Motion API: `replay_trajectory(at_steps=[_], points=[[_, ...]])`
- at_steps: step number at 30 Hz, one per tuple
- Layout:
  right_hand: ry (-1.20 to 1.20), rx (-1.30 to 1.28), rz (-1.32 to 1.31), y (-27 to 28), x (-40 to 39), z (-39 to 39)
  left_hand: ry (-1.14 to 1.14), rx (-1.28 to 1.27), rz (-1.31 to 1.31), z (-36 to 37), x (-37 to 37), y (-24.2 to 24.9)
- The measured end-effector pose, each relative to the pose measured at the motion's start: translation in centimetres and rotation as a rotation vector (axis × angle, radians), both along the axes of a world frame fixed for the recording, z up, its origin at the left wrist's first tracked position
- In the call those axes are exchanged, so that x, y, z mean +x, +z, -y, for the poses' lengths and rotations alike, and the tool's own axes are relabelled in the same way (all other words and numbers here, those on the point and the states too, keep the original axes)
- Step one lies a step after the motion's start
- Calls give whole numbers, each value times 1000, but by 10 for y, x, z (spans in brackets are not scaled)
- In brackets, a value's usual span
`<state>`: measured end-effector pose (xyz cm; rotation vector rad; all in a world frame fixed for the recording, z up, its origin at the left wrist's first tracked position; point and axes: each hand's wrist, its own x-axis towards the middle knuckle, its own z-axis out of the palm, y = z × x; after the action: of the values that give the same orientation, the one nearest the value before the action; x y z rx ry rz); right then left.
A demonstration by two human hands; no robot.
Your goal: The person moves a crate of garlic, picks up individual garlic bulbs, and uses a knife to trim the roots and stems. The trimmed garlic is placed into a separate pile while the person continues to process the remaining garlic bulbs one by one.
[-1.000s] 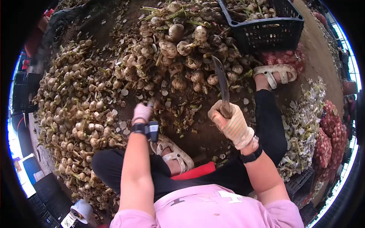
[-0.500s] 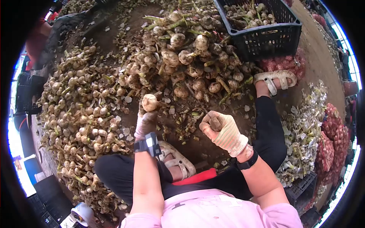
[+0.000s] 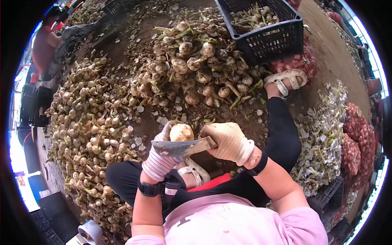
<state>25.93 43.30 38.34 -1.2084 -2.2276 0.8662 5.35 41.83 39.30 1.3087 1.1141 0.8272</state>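
In my gloved left hand (image 3: 160,154) a garlic bulb (image 3: 181,133) is held up, its pale round side showing. My gloved right hand (image 3: 229,141) is wrapped round the handle of a knife (image 3: 181,148). The wide, dirt-stained blade points left and passes just below the bulb, overlapping the left hand's fingers in this view. Beyond both hands rises a heap of untrimmed garlic (image 3: 192,67), soil-covered with stalks attached. To the left spreads a large pile of paler garlic bulbs (image 3: 92,122).
A black plastic crate (image 3: 269,43) holding garlic stands at the back right, next to a red mesh sack (image 3: 304,61). On the right lie garlic stalks and skins (image 3: 322,139) and filled red net bags (image 3: 355,143). Another person (image 3: 44,49) sits at the far left.
The left hand has turned and moved right with the bulb, towards the right hand. The knife blade has swung into view across the front of the bulb. The view has shifted slightly.
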Motion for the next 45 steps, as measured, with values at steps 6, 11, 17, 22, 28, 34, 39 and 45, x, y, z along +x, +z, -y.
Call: replay_trajectory(at_steps=[6, 11, 17, 22, 28, 34, 39, 45], points=[[32, 78, -146, -18, 9, -2, -7, -66, 50, 11, 22, 0], [39, 121, -259, -60, 19, -15, -31, 117, -145, 19, 17, -3], [-129, -205, -447, -23, 0, -11, 235, -108, 259, 30, -7, 12], [-213, -475, -445, -30, -7, -6, 313, -32, 587, 19, -4, 18], [-212, -615, -701, -27, -16, 9, 366, -311, 1415, 11, 4, -3], [-236, -683, -414, -89, -13, 4, 106, 3, 1651, 2, 17, -3], [-428, -781, -790, -40, 8, -2, 606, 365, 1912, 13, -167, -6], [-528, -835, -1072, -26, 16, -5, 232, -401, 1861, -55, -118, -109]])
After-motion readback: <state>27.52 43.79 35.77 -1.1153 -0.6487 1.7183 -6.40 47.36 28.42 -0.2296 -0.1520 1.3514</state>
